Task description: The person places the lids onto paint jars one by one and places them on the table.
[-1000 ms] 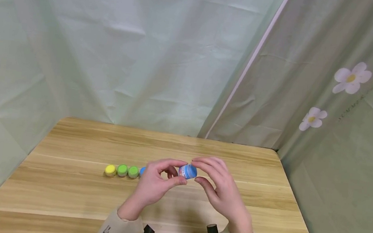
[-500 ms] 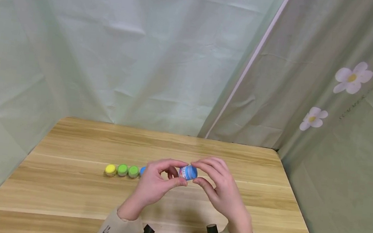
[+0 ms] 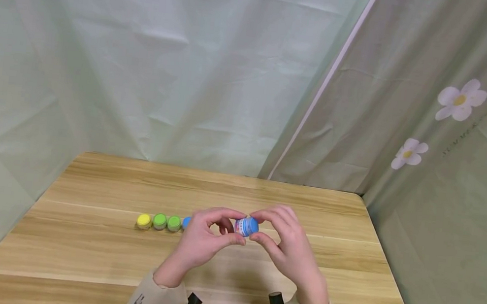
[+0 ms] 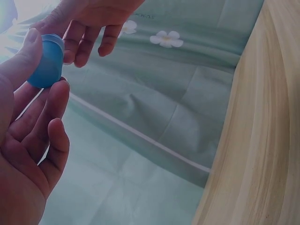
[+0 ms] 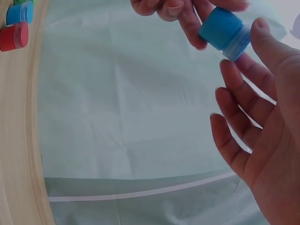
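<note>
A small blue jar (image 3: 246, 226) with a printed label is held tilted above the table, its blue lid end toward the right. My left hand (image 3: 202, 239) pinches the jar's body between thumb and fingers. At the lid end, the thumb and index finger of my right hand (image 3: 289, 246) hold it from above and below. In the right wrist view the blue jar (image 5: 221, 28) sits between both hands, and the other fingers of my right hand (image 5: 272, 112) are spread below it. The left wrist view has the jar (image 4: 49, 63) at the fingertips of my left hand (image 4: 28, 136).
On the wooden table (image 3: 94, 255) stands a row of jars: a yellow jar (image 3: 144, 221), two green jars (image 3: 166, 222) and a blue jar (image 3: 186, 223), partly behind my left hand. A red jar (image 5: 14, 36) shows in the right wrist view. Curtains (image 3: 212, 69) surround the table.
My right thumb and index finger have closed in on the lid end, and the jar has turned slightly. The hands stay in almost the same place; the row is unchanged.
</note>
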